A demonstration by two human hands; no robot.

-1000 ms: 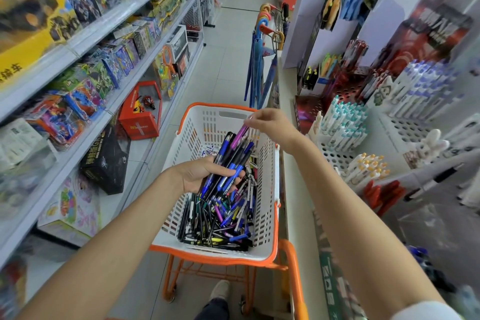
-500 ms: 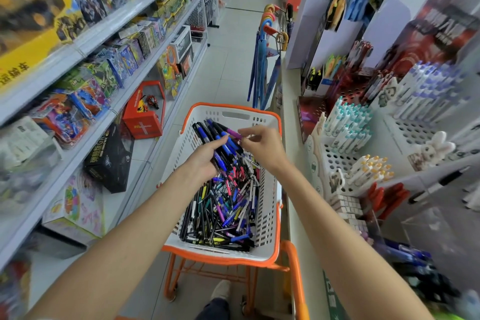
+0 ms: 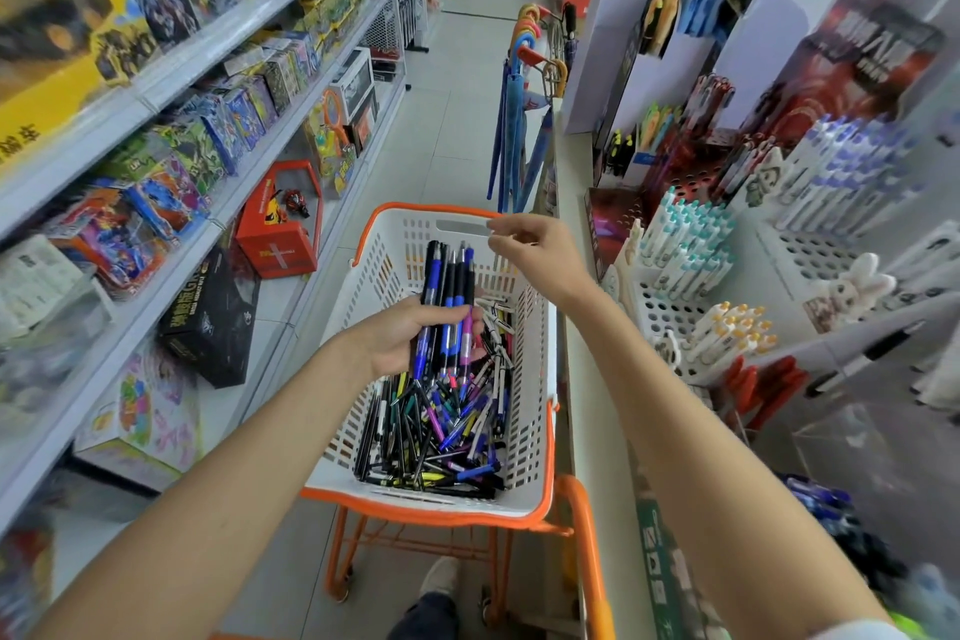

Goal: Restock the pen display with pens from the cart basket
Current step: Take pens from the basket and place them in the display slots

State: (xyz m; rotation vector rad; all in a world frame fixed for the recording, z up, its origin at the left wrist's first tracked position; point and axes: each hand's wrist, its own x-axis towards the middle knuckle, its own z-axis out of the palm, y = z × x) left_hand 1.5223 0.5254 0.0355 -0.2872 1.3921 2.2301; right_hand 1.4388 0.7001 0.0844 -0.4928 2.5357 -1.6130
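A white cart basket with an orange rim [image 3: 540, 437] stands in front of me, with a loose heap of several pens [image 3: 441, 426] in its near half. My left hand [image 3: 400, 338] is over the middle of the basket, shut on a bundle of blue and black pens [image 3: 449, 281] that point upward. My right hand [image 3: 540, 250] hovers above the basket's far right corner with its fingertips slightly apart and nothing visible in them. To the right, the pen display [image 3: 665, 312] is a white perforated rack with teal-capped pens [image 3: 685, 239] and orange-capped pens [image 3: 732, 327] standing in it.
Toy shelves [image 3: 156, 234] line the left side of the aisle. Hanging umbrellas [image 3: 514, 120] are ahead at the counter's end. The orange cart frame [image 3: 587, 541] runs below the basket, and my shoe [image 3: 439, 577] is under it. A white counter edge [image 3: 587, 379] borders the basket's right side.
My left hand has turned the pen bundle upright and tightened on it. My right hand has let go of the bundle and lifted away to the upper right.
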